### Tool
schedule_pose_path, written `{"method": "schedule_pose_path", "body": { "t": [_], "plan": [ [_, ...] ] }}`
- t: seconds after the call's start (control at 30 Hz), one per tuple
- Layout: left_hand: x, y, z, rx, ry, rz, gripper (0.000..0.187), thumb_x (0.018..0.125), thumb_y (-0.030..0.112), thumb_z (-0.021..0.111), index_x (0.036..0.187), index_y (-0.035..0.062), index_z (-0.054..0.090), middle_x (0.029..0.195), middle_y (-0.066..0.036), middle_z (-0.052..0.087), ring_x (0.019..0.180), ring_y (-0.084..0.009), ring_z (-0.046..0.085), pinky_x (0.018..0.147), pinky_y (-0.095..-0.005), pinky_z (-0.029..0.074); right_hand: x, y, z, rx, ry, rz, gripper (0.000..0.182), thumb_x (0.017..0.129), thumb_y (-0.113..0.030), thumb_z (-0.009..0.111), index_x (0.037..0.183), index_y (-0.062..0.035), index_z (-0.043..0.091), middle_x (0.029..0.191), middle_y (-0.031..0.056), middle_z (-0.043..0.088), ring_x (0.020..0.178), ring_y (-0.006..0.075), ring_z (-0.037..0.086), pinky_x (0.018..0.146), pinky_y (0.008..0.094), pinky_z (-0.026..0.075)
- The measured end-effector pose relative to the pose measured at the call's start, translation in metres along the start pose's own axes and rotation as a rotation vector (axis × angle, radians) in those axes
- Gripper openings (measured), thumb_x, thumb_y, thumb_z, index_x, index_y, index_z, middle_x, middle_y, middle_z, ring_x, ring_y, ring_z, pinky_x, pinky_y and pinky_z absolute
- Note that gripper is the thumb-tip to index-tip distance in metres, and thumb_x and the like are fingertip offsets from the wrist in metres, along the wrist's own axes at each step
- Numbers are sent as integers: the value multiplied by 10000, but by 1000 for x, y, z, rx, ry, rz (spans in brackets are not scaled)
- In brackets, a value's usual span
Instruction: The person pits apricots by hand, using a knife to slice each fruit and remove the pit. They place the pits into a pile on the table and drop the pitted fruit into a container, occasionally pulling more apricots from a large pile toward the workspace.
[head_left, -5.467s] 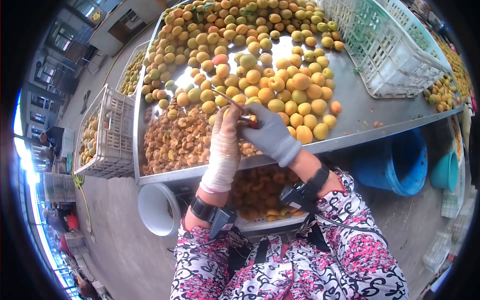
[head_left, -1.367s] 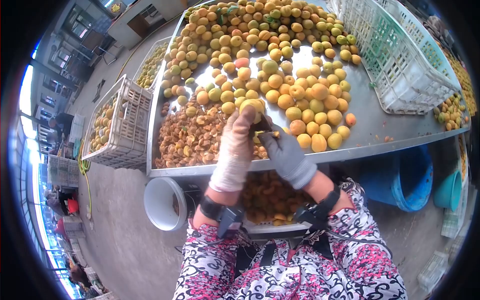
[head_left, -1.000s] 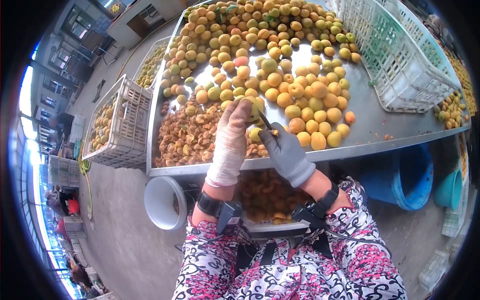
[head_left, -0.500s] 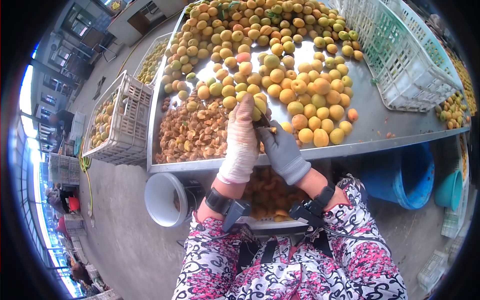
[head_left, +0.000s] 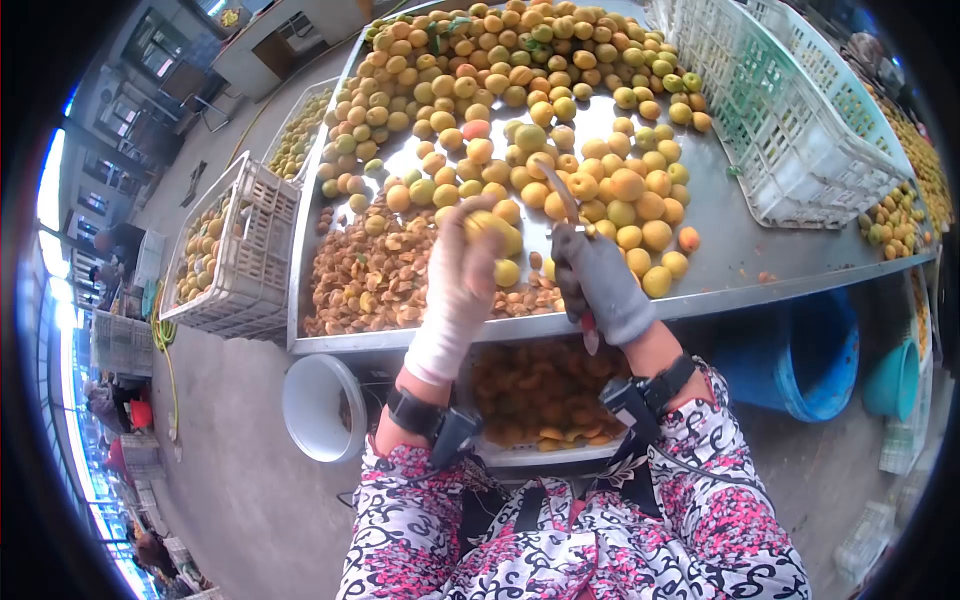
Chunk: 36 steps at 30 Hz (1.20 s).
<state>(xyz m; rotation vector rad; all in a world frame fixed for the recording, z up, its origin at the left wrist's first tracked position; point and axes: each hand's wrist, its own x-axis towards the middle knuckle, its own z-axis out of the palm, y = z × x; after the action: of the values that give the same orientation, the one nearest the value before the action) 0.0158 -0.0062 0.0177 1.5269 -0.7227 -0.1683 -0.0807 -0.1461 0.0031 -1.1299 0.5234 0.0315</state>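
Observation:
My left hand point(head_left: 455, 270), in a stained white glove, is curled around a yellow apricot point(head_left: 492, 234); motion blurs its fingers. To its right, my right hand point(head_left: 600, 277), in a grey glove, grips a curved knife point(head_left: 558, 190). The blade points up and away from me, and a reddish handle end shows below the fist. The hands are apart above the front of the metal table point(head_left: 700, 280). Whole apricots point(head_left: 627, 184) lie just beyond them. A heap of brown apricot pits point(head_left: 365, 265) spreads to the left of my left hand.
Below the table edge sits a tray of apricot halves point(head_left: 540, 390). A white bucket point(head_left: 322, 408) is at left, and a large blue tub point(head_left: 800, 360) at right. Plastic crates stand beside the table point(head_left: 235, 250) and on its right side point(head_left: 800, 130).
My hands have separated: the left moved left and slightly down with the apricot, the right moved right. The knife, mostly hidden before, now shows its blade upright. The view has shifted slightly.

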Motion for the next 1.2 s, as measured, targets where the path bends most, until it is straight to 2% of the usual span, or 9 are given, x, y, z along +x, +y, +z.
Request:
{"method": "schedule_pose_path", "body": {
  "t": [0.1,0.17,0.6,0.7,0.77,0.8,1.03,1.1,1.2],
  "plan": [
    [-13,-11,11,350,-202,359,462,764,185,651,1186,54,516,972,-176,587,846,-350,577,734,-408,467,-7,-7,10,-25,-30,-139,426,920,-477,514,988,-59,563,650,-40,499,456,52,453,374,195,340],
    [-12,-3,12,459,-251,331,495,743,204,666,1193,67,514,983,-170,592,883,-369,568,759,-425,460,-10,-8,15,17,-47,-185,451,874,-441,587,1037,-22,550,608,1,524,396,70,445,339,204,355],
    [-15,-23,16,423,-186,155,483,730,199,686,1149,24,520,902,-171,605,805,-365,593,729,-400,476,-5,9,31,304,-50,-263,258,861,-283,630,994,-76,552,707,-24,553,495,52,504,407,189,383],
    [-6,-44,22,455,84,418,357,848,250,603,1119,25,548,808,-116,596,683,-301,584,652,-359,477,-6,13,35,268,-4,-285,220,860,-263,628,969,-89,551,694,-24,543,506,66,506,415,210,387],
    [0,-34,22,-586,132,-400,369,940,348,490,1103,26,569,740,-58,554,588,-202,526,576,-313,450,1,20,32,409,-23,-228,240,874,-321,596,941,-98,541,685,-5,545,484,82,486,411,223,384],
    [1,-30,16,-599,69,-429,511,938,494,442,1110,31,573,732,-41,531,566,-138,479,521,-263,411,5,18,25,573,-151,-157,295,895,-403,534,921,-109,524,677,20,551,447,94,456,405,225,377],
    [-6,-22,-16,-738,-288,-501,556,894,503,473,1075,-11,589,609,-83,496,483,-171,441,506,-321,432,2,1,4,552,-154,-107,418,935,-521,401,888,-118,501,596,44,493,398,111,390,364,233,327],
    [-15,-3,-29,-679,-357,-543,554,878,482,510,1083,-25,594,736,-109,582,601,-172,544,605,-309,479,4,2,-2,542,-176,-115,441,931,-542,400,901,-114,506,598,38,498,394,108,393,362,225,330],
    [-20,22,-41,-220,-775,-563,506,835,302,630,1199,-40,553,1050,-80,615,949,-152,586,842,-254,455,7,7,-4,492,-163,-121,483,920,-578,407,929,-107,517,605,26,507,390,97,399,361,204,335]
  ]
}}
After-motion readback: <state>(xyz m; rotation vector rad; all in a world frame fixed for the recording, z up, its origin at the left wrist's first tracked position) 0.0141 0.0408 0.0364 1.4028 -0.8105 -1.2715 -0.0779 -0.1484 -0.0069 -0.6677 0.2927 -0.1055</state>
